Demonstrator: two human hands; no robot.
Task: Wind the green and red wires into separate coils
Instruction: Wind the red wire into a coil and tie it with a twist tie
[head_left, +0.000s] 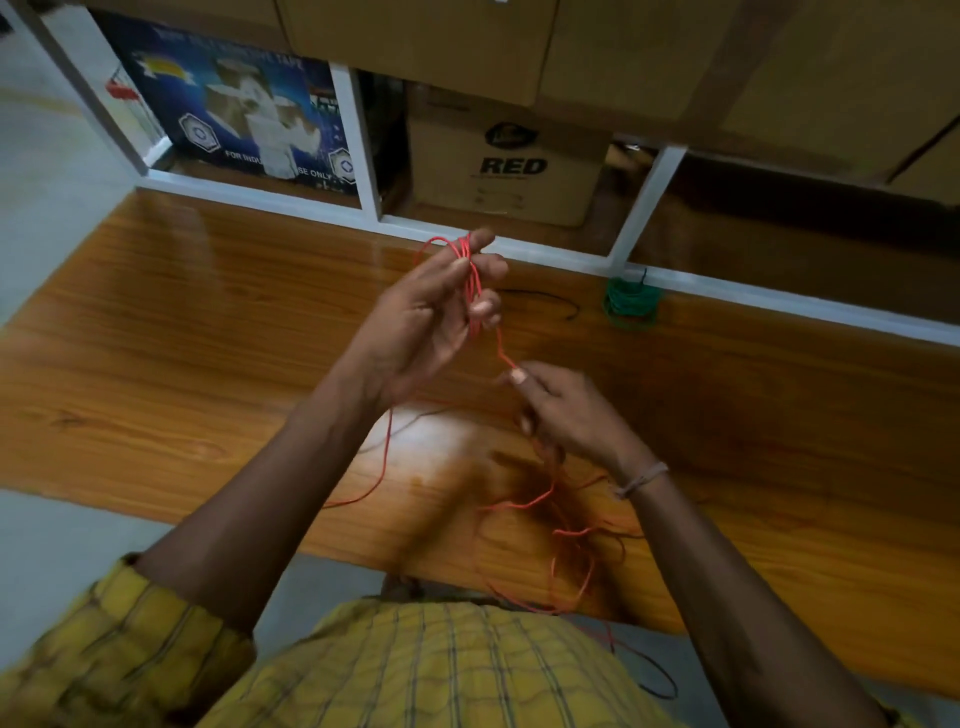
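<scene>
Head view: the left hand (415, 332) pinches several loops of thin red wire (470, 291) in its fingers; the right hand (566, 410) grips the feeding strand. The green wire coil (631, 304) lies finished on the glossy wooden desk (208, 312). Next, another loop, judging by the slack.

red wire (566, 530) slack blurred, poster (244, 104) lettering illegible

A storeroom or stockroom is suggested. Brown cartons (623, 47) are stacked on white shelving (358, 140) behind a glossy wooden counter (208, 312). One carton (506, 161) is printed "RED"; a blue box (234, 98) of tape is marked for industrial use only.
</scene>
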